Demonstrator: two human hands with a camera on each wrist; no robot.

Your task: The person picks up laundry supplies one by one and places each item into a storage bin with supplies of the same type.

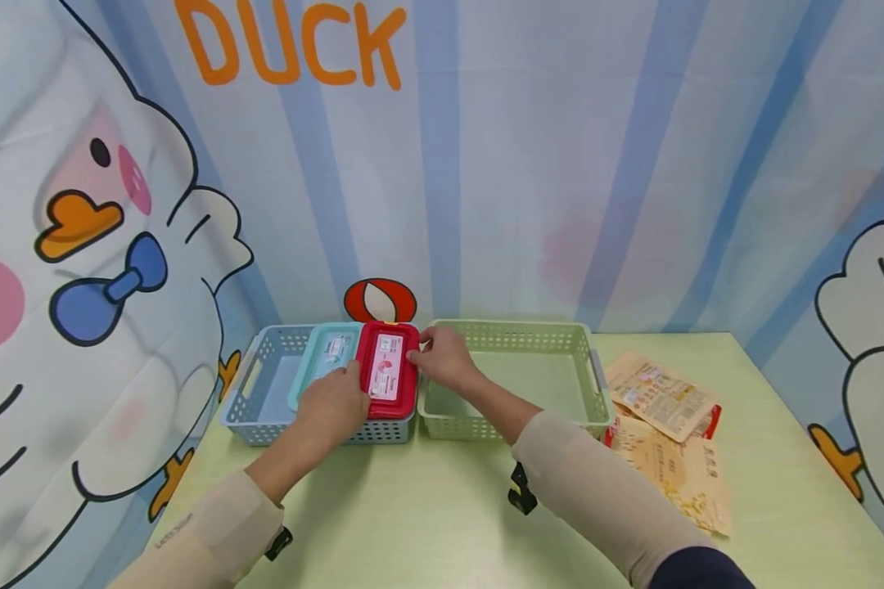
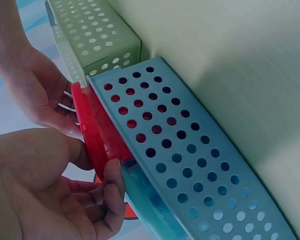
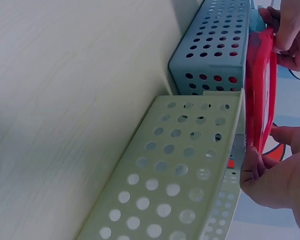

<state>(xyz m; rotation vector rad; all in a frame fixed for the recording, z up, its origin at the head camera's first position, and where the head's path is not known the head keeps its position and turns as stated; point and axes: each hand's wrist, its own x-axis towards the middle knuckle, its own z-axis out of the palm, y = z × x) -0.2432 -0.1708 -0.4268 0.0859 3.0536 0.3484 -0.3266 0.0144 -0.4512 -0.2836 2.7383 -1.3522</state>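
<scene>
A red lidded plastic box with a white and pink label sits in the right end of the blue basket. My left hand grips its left edge, thumb at the lid rim in the left wrist view. The right hand pinches the opposite edge; in the right wrist view its fingers are at the lid's end. A teal lidded box lies beside the red one in the same basket, partly hidden by my left hand. Close on the right stands the green basket, with my right forearm crossing above it.
To the right of the green basket lie tan printed packets, some overlapping and red-edged. All stand on a pale green table. A curtain printed with ducks hangs right behind the baskets.
</scene>
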